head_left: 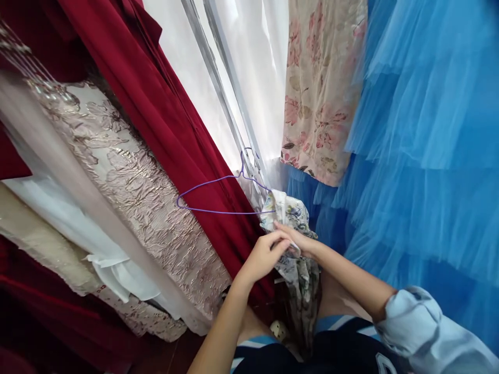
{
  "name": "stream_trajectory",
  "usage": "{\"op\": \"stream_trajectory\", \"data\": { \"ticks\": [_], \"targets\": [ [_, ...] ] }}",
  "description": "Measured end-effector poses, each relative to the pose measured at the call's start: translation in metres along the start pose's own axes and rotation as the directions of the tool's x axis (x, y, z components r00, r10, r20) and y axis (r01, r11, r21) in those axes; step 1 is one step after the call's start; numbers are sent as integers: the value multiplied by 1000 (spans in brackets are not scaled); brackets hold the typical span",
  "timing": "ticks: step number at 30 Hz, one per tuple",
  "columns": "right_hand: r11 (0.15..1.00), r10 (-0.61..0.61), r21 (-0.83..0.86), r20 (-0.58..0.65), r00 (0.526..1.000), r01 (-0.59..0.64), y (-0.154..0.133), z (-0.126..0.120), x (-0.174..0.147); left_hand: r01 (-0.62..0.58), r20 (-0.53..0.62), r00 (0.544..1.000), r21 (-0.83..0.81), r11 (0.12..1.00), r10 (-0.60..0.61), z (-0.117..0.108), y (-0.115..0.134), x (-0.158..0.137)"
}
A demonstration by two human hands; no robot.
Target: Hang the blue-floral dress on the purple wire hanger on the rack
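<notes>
A thin purple hanger [222, 212] spans the middle of the view, with its hook up by the metal rails. Its right end goes into a white garment with a floral print [298, 210], which drapes down toward my lap. The hanger's left end is bare. My left hand [268, 252] is closed, thumb and fingers pinching a pale edge of the garment. Just right of it and touching it, my right hand [295, 240] grips the same garment just below the hanger. Cloth and overlapping fingers partly hide both grips.
Dark red cloth [167, 114] and a shiny embossed floral dress [128, 156] hang on the left. Two metal rails [226, 78] slant before white fabric [257, 52]. A pink-flowered beige garment [319, 104] and tiered blue tulle [421, 130] fill the right.
</notes>
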State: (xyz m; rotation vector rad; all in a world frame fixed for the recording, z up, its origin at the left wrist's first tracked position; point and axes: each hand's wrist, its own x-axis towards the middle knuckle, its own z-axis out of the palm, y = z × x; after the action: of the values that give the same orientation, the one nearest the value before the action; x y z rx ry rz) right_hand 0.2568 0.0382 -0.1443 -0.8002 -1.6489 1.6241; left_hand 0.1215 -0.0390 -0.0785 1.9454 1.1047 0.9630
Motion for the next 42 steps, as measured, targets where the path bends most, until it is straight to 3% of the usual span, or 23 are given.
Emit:
{"op": "stream_trajectory", "data": {
  "ticks": [2,4,6,9,12,13,14,16,17,19,22,24,28,31,34,37,39,42],
  "targets": [
    [997,57,52,85,995,-62,-6,0,-6,-121,87,990,148,982,109,6,22,-5],
    [991,94,82,155,983,-108,-11,1,-17,-193,24,981,252,948,193,3,31,-9],
    [985,134,74,231,964,-155,-16,1,-29,-180,9,983,223,958,183,-4,24,-12],
    [972,220,-27,435,873,-232,-31,-5,-45,23,225,974,-24,999,-17,-8,-8,-22],
    [965,259,-192,602,755,-178,-47,-19,-54,263,402,894,-114,958,-198,-4,-45,-41],
    [963,247,-239,597,763,-125,-52,-24,-55,300,407,883,-100,949,-236,-5,-54,-49],
    [956,215,-286,544,811,-62,-56,-28,-56,314,389,883,-74,946,-263,-7,-60,-56],
    [908,66,-411,329,942,80,-62,-35,-52,301,299,908,21,953,-293,-20,-66,-69],
    [855,-52,-498,199,979,147,-66,-37,-48,285,233,926,87,955,-298,-30,-65,-73],
    [703,-285,-676,19,958,223,-73,-42,-35,260,100,952,242,935,-291,-55,-60,-79],
    [520,-443,-826,-43,896,217,-83,-52,-4,236,-29,967,475,848,-253,-99,-49,-81],
    [448,-446,-878,-55,893,170,-85,-59,18,194,-67,978,654,731,-199,-129,-44,-80],
    [341,-405,-934,-40,913,110,-80,-63,42,169,-146,986,898,407,-86,-186,-37,-74],
    [317,-414,-939,-10,910,134,-77,-59,37,223,-223,974,928,299,-35,-217,-35,-66],
    [305,-424,-939,17,905,161,-79,-53,25,299,-349,934,876,378,71,-228,-30,-48],
    [318,-417,-932,27,909,173,-81,-46,16,306,-518,836,713,631,179,-219,-22,-18],
    [330,-418,-926,31,908,184,-81,-41,13,258,-579,787,623,738,214,-205,-15,6],
    [342,-433,-916,43,901,209,-80,-37,6,219,-586,770,613,759,252,-181,-7,33]
  ]
}}
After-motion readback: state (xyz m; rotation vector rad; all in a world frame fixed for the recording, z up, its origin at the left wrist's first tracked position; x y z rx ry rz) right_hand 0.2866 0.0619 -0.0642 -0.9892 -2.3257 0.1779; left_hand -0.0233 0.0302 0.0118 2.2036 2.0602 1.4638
